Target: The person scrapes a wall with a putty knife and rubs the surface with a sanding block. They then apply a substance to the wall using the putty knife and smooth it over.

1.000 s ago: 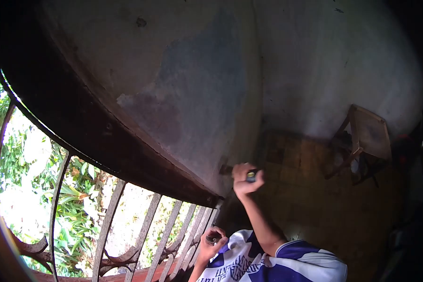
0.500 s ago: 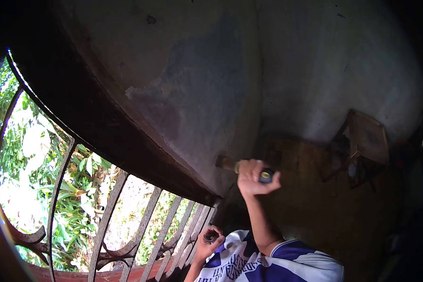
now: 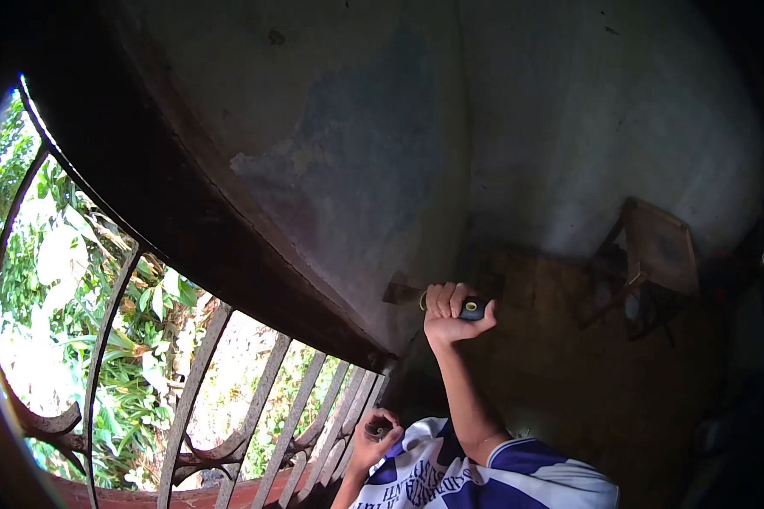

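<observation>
dark-handled, flat-bladed tool (image 3: 482, 305) (yellow ring (image 3: 471, 307) at one end), held sideways.

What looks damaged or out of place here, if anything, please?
The wall looks damaged: a ragged-edged, bluish-grey patch near the window bars stands out from its surroundings, perhaps where paint has flaked.
</observation>
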`<state>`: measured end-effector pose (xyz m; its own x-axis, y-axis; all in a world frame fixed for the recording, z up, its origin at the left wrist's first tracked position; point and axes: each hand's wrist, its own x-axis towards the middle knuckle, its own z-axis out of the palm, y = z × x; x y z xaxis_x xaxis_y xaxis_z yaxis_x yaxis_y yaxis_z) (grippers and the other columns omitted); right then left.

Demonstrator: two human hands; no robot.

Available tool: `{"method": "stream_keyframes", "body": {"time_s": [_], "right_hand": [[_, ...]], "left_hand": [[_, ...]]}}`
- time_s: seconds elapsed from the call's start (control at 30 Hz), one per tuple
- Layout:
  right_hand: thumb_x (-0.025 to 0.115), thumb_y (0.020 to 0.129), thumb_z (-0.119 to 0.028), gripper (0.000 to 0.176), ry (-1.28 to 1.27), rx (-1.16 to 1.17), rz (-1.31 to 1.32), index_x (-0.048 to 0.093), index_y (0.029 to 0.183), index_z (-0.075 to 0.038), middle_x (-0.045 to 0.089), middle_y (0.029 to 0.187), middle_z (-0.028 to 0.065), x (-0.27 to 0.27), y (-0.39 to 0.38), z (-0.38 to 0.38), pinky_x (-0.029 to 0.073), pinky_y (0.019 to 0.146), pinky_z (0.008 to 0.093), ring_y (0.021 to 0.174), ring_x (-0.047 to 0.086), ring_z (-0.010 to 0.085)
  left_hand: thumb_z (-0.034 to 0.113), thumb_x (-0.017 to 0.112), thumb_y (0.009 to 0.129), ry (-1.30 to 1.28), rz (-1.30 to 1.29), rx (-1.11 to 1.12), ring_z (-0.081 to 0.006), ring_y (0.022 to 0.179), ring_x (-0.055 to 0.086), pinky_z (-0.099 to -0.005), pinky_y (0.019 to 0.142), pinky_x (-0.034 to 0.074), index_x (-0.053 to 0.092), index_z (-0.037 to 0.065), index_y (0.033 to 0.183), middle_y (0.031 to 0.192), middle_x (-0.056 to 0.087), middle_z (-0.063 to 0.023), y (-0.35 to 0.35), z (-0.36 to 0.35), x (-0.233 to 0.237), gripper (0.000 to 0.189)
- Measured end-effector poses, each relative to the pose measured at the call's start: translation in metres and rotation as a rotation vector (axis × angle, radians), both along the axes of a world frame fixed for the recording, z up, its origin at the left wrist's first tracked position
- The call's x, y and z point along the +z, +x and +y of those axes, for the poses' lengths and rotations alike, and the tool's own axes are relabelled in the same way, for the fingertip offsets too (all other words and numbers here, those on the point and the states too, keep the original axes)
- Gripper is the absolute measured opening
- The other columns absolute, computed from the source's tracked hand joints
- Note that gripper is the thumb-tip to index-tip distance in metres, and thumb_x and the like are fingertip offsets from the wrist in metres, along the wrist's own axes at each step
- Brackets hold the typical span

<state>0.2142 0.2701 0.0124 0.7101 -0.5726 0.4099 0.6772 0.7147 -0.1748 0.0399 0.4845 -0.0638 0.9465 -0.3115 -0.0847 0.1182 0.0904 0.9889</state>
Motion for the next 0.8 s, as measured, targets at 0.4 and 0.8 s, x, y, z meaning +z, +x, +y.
{"method": "stream_keyframes", "body": {"time_s": [0.4,0.8], "right_hand": [[0.040,0.085,-0.071,0.068,-0.054,-0.070,0.157,0.033,0.054,-0.011,0.030,0.051,0.0000,-0.028,0.009,0.021,0.021,0.047,0.0313,0.047,0.030,0.0149],[0.039,0.083,-0.074,0.068,-0.053,0.000,0.101,0.036,0.054,-0.012,0.032,0.048,-0.0006,-0.016,-0.002,0.012,0.022,0.048,0.0305,0.045,0.030,0.0133]], "left_hand": [[0.002,0.072,0.082,0.019,-0.018,-0.008,-0.0089,0.081,0.057,-0.0235,0.075,0.046,0.058,0.003,0.093,0.088,0.061,-0.0025,-0.006,0.001,0.003,0.018],[0.001,0.072,0.082,0.035,0.003,0.007,-0.0090,0.082,0.057,-0.0238,0.076,0.046,0.058,0.003,0.094,0.090,0.060,-0.0026,-0.008,0.001,0.007,0.018]]}}
